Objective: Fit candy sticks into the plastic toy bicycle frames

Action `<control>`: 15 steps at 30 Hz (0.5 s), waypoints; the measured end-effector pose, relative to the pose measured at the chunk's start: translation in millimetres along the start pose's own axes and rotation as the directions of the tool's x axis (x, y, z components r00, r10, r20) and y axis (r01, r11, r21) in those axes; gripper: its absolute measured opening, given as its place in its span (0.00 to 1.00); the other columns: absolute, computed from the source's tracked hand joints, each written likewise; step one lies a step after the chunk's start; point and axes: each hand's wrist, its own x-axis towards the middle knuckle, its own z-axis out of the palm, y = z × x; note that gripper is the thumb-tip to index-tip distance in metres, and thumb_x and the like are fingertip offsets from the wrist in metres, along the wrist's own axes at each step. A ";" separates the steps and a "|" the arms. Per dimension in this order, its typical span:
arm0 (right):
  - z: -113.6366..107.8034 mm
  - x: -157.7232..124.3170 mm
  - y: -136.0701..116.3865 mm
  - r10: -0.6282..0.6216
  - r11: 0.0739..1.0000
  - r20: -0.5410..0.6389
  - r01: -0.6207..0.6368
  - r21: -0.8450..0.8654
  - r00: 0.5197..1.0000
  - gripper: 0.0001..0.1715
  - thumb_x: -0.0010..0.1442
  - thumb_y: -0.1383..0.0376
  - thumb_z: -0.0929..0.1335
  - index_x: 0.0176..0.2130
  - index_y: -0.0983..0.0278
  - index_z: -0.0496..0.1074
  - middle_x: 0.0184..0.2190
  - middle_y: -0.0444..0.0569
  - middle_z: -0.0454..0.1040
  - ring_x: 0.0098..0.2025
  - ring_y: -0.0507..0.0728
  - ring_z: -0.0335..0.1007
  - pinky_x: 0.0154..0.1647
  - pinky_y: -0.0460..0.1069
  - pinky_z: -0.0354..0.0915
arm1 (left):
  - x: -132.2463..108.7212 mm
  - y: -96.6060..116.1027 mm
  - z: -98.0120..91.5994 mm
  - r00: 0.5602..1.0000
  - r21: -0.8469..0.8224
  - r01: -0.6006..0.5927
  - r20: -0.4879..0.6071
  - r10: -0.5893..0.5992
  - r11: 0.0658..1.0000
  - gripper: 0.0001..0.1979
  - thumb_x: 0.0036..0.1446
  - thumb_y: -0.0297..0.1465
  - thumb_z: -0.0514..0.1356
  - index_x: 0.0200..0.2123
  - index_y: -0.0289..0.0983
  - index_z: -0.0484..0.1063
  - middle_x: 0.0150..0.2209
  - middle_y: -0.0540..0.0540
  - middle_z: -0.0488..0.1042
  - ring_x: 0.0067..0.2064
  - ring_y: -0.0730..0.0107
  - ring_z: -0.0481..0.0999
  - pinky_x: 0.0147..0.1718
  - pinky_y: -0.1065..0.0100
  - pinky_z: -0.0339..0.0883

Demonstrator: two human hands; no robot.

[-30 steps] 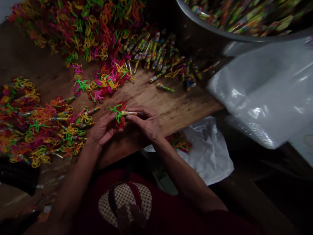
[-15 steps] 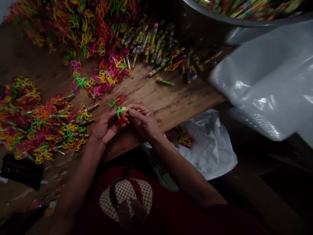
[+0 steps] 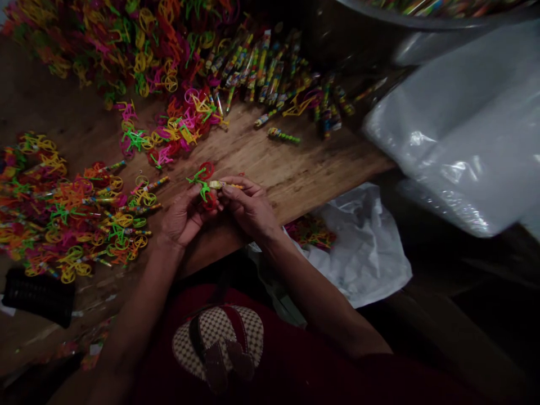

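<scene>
Over the front edge of the wooden table (image 3: 295, 169), my left hand (image 3: 183, 216) grips a small plastic toy (image 3: 205, 190) with a green frame and red wheels. My right hand (image 3: 248, 205) pinches a thin tube (image 3: 217, 184) with a pale label and a yellow-orange end. The tube's labelled end touches the green part of the toy. Left of my hands lies a heap of toys with tubes on them (image 3: 101, 208). Beyond them is a smaller group of loose plastic toys (image 3: 185, 121).
Many coloured toys (image 3: 143, 39) are piled at the back left, beside a heap of filled tubes (image 3: 261, 67). A large metal basin (image 3: 405, 21) and clear plastic bags (image 3: 459, 129) are at the right. A white bag (image 3: 363, 247) hangs below the table edge.
Both hands keep nearly the same hold on the toy and the tube. More of the tube's yellow-orange end shows at my right fingertips. The view has shifted slightly.
</scene>
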 end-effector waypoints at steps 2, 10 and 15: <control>0.0 0.1 -0.2 0.010 1.000 0.025 -0.010 -0.005 1.000 0.23 0.40 0.52 0.81 0.34 0.59 0.78 0.28 0.41 0.80 0.27 0.50 0.73 0.30 0.47 0.72 | 1.0 -0.6 -0.3 1.000 0.016 0.021 -0.020 -0.021 1.000 0.06 0.61 0.28 0.60 0.33 0.33 0.75 0.26 0.49 0.78 0.25 0.75 0.77 0.24 0.76 0.72; -5.0 -1.1 -4.1 -0.017 0.987 0.053 0.025 -0.159 0.998 0.19 0.46 0.53 0.79 0.35 0.60 0.79 0.25 0.40 0.78 0.25 0.51 0.72 0.29 0.48 0.73 | 3.2 2.1 -8.6 0.999 0.150 -0.032 -0.011 0.034 0.988 0.05 0.53 0.29 0.66 0.32 0.33 0.76 0.26 0.50 0.77 0.24 0.75 0.76 0.22 0.75 0.70; -5.9 -7.9 -1.8 -0.189 0.902 0.069 0.201 -0.383 0.979 0.10 0.52 0.57 0.77 0.34 0.59 0.81 0.29 0.43 0.81 0.31 0.53 0.77 0.38 0.50 0.75 | 1.3 5.7 -10.2 0.996 0.239 -0.080 -0.028 0.089 0.968 0.06 0.48 0.28 0.68 0.29 0.32 0.76 0.25 0.51 0.76 0.22 0.76 0.73 0.21 0.75 0.68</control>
